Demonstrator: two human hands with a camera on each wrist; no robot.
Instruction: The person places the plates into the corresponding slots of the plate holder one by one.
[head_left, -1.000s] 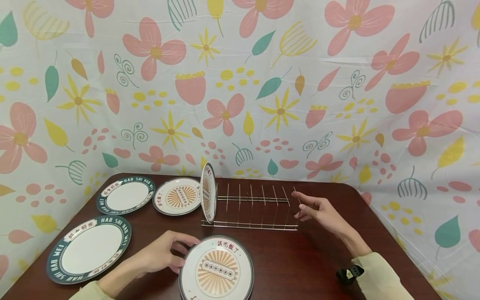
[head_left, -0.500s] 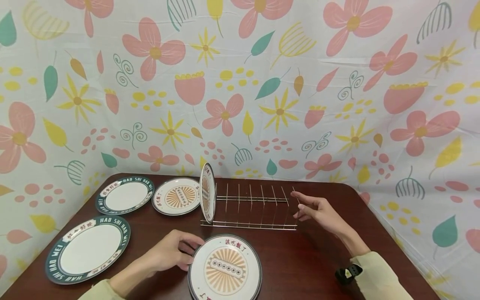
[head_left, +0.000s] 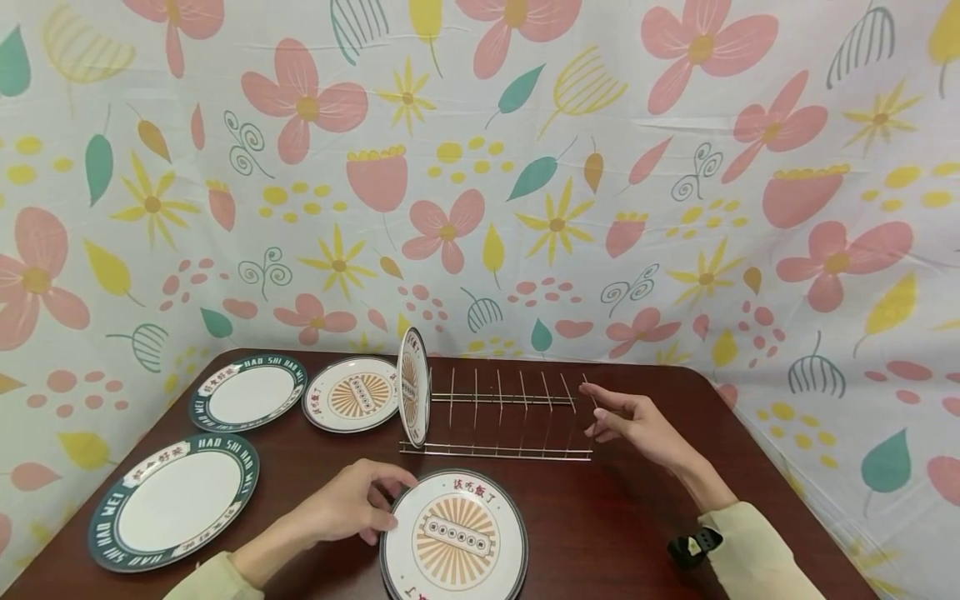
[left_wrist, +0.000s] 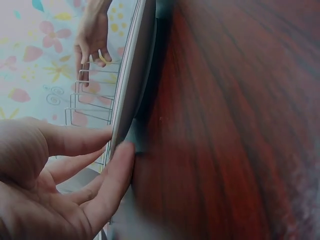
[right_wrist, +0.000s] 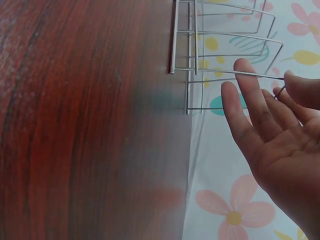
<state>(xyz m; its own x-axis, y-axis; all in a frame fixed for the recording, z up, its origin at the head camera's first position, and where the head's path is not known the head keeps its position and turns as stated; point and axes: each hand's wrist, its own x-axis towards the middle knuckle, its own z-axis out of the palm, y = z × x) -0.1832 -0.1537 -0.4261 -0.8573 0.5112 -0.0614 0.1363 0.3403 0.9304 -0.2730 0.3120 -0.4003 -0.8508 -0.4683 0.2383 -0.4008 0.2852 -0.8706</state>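
Note:
A white plate (head_left: 456,537) with an orange sunburst and dark rim lies at the front of the table. My left hand (head_left: 348,504) pinches its left edge; in the left wrist view the plate (left_wrist: 134,75) appears edge-on, fingers on both faces of the rim. Behind it stands a wire dish rack (head_left: 495,454). My right hand (head_left: 637,425) holds the rack's right end, and in the right wrist view the thumb and fingers of that hand (right_wrist: 280,135) close on the end wire. A matching plate (head_left: 414,387) stands upright in the rack's leftmost slot.
Another sunburst plate (head_left: 352,396) lies flat left of the rack. Two green-rimmed plates (head_left: 247,396) lie flat on the left side of the brown table (head_left: 600,533). A flower-patterned cloth (head_left: 480,167) hangs behind the table. The right wrist carries a black band (head_left: 693,546).
My left hand and the sunburst plate at the front have shifted to the right, the plate turning slightly. The right hand stays on the rack's end.

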